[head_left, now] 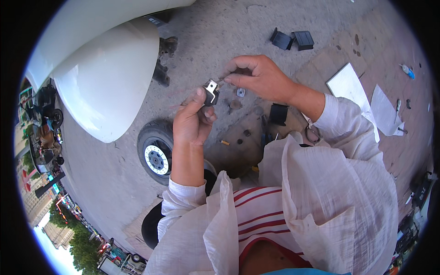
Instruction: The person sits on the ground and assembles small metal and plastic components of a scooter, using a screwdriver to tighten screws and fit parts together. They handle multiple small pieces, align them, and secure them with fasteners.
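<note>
My left hand [190,117] grips a small black part with a shiny metal bracket [211,93], held up between thumb and fingers. Just right of it, my right hand [261,75] is closed in a pinch, its fingertips almost at the bracket. Whatever lies in that pinch is too small and blurred to name. On the ground beneath my hands sits a little silver metal piece [240,92]. A wheel with a black tyre and a silver brake disc [156,160] rests to the left of my left forearm.
A white vehicle panel [107,87] bulges in from the upper left. Black plastic pieces [303,40] lie at the far side, another black piece [278,114] nearer. White sheets [350,87], scissors [312,134] and a blue-labelled bottle [407,71] are on the right. Parked motorbikes [48,114] stand far left.
</note>
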{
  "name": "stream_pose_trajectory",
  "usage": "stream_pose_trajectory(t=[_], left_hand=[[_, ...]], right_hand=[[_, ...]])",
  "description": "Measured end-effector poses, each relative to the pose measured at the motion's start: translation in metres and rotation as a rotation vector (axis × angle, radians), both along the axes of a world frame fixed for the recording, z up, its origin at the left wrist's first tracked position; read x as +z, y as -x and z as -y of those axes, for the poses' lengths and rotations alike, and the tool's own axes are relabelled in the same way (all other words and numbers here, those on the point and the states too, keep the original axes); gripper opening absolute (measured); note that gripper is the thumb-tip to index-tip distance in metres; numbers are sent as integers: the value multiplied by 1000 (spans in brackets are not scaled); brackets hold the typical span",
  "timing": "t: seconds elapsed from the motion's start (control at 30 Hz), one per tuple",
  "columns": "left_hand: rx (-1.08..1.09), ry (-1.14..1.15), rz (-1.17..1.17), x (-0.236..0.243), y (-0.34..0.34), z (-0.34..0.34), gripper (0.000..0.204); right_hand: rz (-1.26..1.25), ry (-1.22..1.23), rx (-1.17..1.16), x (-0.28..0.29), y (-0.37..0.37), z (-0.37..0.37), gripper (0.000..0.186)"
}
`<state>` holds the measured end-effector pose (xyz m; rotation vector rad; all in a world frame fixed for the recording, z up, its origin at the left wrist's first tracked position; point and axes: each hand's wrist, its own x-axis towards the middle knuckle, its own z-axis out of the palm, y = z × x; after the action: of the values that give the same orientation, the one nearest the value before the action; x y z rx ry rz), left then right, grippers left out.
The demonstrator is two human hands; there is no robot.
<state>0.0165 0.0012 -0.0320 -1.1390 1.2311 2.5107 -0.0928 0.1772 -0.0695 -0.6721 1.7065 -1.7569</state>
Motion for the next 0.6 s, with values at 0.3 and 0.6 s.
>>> stream_pose_trajectory(t=[0.3,0.6], left_hand=[[-5,12,38,1,-1,-6,21],[-90,21,-59,-7,-4,-5,30]], right_hand=[[-88,38,-10,0,-4,-3,15],[79,96,72,7,-4,-6,14]])
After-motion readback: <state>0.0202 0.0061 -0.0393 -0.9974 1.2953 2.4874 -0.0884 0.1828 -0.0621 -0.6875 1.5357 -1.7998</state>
